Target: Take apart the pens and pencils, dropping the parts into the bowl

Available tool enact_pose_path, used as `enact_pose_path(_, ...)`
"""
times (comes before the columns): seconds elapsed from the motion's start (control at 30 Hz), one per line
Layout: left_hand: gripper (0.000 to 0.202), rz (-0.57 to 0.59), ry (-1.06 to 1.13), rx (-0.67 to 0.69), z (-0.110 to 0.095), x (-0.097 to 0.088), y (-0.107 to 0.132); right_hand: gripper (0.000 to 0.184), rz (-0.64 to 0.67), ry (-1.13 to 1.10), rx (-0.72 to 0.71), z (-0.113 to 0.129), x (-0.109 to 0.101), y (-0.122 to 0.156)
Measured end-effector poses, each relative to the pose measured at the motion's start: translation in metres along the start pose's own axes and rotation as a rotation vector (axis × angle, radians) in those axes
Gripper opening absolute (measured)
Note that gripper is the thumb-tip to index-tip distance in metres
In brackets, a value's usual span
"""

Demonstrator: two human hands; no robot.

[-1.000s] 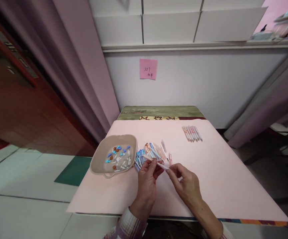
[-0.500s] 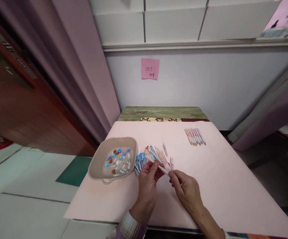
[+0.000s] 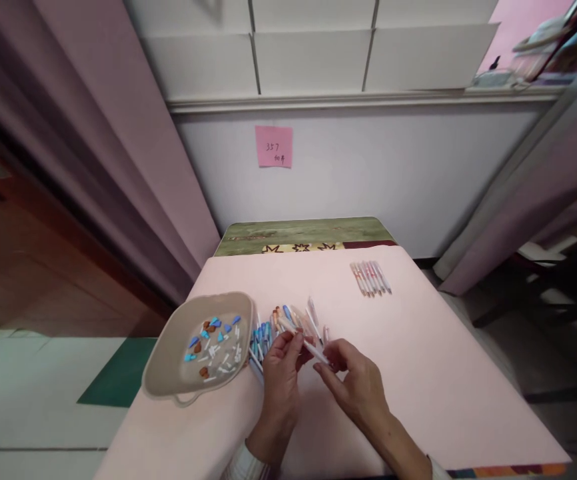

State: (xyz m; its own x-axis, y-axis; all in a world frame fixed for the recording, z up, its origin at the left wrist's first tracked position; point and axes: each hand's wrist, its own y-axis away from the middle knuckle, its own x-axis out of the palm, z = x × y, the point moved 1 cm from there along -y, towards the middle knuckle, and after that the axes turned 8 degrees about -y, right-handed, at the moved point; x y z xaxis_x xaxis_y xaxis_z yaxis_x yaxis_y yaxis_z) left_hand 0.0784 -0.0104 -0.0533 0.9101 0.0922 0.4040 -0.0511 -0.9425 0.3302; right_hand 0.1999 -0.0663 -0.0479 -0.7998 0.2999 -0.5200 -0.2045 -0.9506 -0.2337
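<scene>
Between my two hands is a slim whitish pen [image 3: 315,351], tilted down to the right. My left hand [image 3: 282,375] pinches its upper-left part, with fingers closed round it. At the lower-right end, the thumb and fingers of my right hand [image 3: 356,381] close on the same pen. Just beyond my hands lies a loose pile of pens [image 3: 279,316] in brown, blue and pale shades, partly hidden by my fingers. Several blue pens [image 3: 260,339] rest against the basin's right side. Farther right, a neat row of pale pens [image 3: 370,279] lies side by side.
A beige basin [image 3: 164,373] at the left holds small blue and brown pieces and short white sticks. Pink covering [image 3: 433,393] spreads over the table, with a green patterned strip [image 3: 308,229] at the back. A pink note [image 3: 274,147] hangs on the wall.
The view has shifted, so the scene sits farther left. My right hand's fingers have curled more around the pen's lower end. Both hands stay on the pen.
</scene>
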Motion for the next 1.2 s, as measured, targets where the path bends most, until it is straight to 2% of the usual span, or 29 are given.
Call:
enact_pose_path(0.23,0.024,0.064,-0.109,0.069,-0.006,0.006,-0.012,0.027,0.065,-0.001,0.02,0.004,-0.005,-0.011)
enact_pose_path(0.37,0.024,0.065,-0.172,0.089,-0.01,0.005,-0.019,0.019,0.059,-0.049,0.047,0.006,-0.006,-0.02)
enact_pose_path(0.53,0.027,0.05,-0.241,0.085,-0.01,0.007,-0.029,0.019,0.089,-0.096,0.092,0.001,-0.001,-0.03)
enact_pose_path(0.67,0.044,-0.011,-0.287,0.103,-0.009,0.002,-0.038,0.024,0.018,0.062,0.161,-0.025,-0.014,-0.06)
enact_pose_path(0.8,0.034,-0.004,-0.348,0.092,-0.009,-0.006,-0.037,0.024,-0.123,0.418,0.381,-0.066,-0.041,-0.118)
enact_pose_path(0.93,0.03,0.015,-0.349,0.063,-0.012,-0.01,-0.03,0.026,-0.087,0.538,0.515,-0.095,-0.051,-0.158)
enact_pose_path(1.03,0.027,-0.001,-0.35,0.075,-0.016,-0.013,-0.028,0.028,-0.101,0.564,0.546,-0.104,-0.049,-0.165)
enact_pose_path(1.2,0.026,-0.038,-0.351,0.117,-0.02,-0.017,-0.027,0.034,-0.122,0.598,0.534,-0.104,-0.046,-0.153)
